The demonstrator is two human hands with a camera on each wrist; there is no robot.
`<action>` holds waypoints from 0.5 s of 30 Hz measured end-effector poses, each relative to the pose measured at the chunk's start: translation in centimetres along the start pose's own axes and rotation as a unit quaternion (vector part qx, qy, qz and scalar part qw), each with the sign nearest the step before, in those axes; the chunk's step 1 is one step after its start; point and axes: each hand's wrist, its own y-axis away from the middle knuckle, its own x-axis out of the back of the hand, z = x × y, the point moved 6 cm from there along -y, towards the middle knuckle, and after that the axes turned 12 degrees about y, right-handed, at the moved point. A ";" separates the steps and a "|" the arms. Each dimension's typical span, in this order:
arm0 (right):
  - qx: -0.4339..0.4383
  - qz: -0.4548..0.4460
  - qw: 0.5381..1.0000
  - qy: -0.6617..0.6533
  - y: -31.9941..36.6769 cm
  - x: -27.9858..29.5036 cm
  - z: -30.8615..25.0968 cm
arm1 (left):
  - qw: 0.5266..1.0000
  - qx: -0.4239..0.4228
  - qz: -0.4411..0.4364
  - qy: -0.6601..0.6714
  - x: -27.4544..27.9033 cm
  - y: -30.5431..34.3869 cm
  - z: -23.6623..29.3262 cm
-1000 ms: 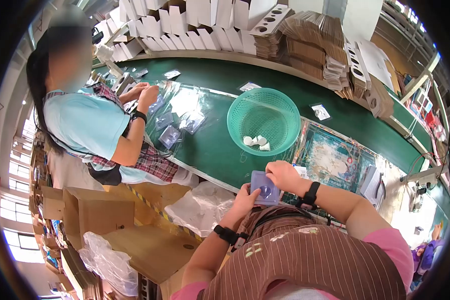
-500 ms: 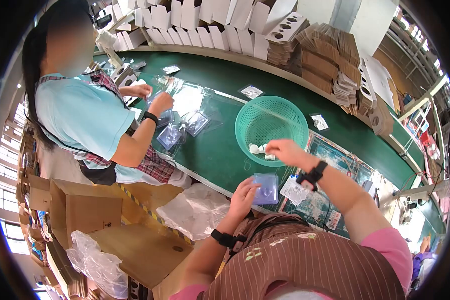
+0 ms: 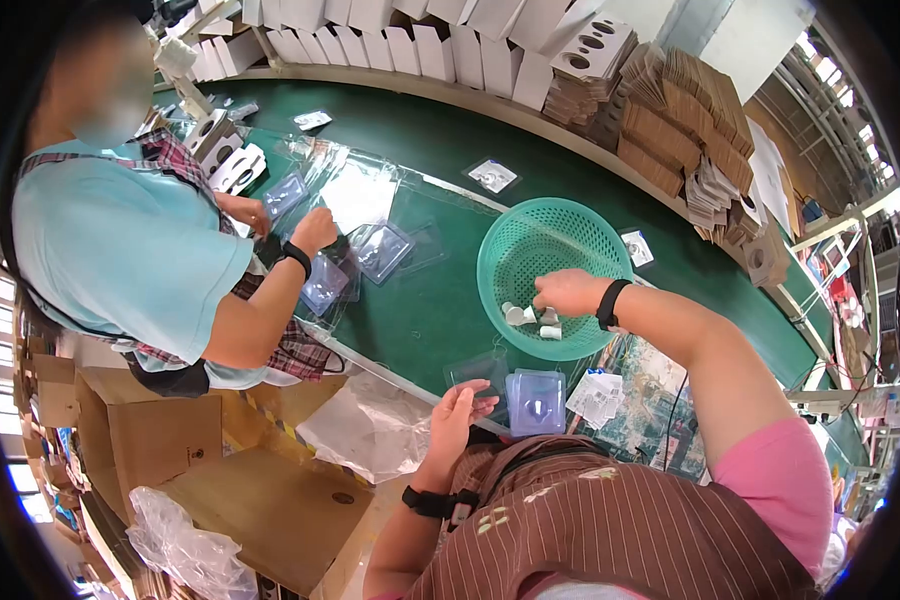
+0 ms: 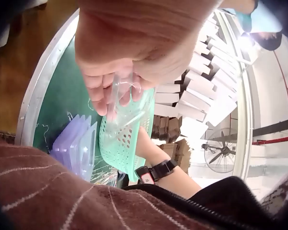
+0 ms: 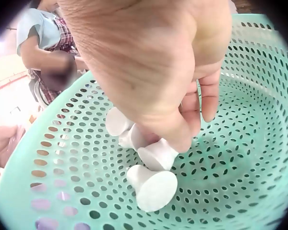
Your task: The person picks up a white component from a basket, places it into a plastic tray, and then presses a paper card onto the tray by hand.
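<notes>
My right hand reaches down into a green perforated basket. In the right wrist view its thumb and index finger pinch the narrow end of a white, flared plastic piece; the other fingers stay loosely extended. Several similar pieces lie around it, one white piece nearest the camera. My left hand holds a thin clear plastic shell between thumb and fingers, left of the basket. Beside that hand, a stack of bluish-purple blister shells rests at the table's near edge.
Printed paper slips lie right of the stack. Another person works at the left near clear blister packs. Small packets lie behind the basket. Cardboard inserts are piled at the back; an open carton stands lower left.
My right hand has left the blister shells and moved forward into the basket among the white pieces. My left hand has come off the stack with a clear shell and shifted left.
</notes>
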 end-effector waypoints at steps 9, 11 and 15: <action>-0.158 0.125 0.924 -0.325 4.8 5.4 -1.6 | 0.998 0.014 0.004 0.067 -2.7 -1.0 1.9; -0.160 0.177 0.905 -0.352 6.2 6.6 -4.0 | 0.996 0.022 -0.006 0.087 -4.5 -1.1 2.1; -0.155 0.303 0.914 -0.221 8.6 8.4 -8.6 | 0.988 0.050 -0.042 0.139 -8.2 -1.2 1.0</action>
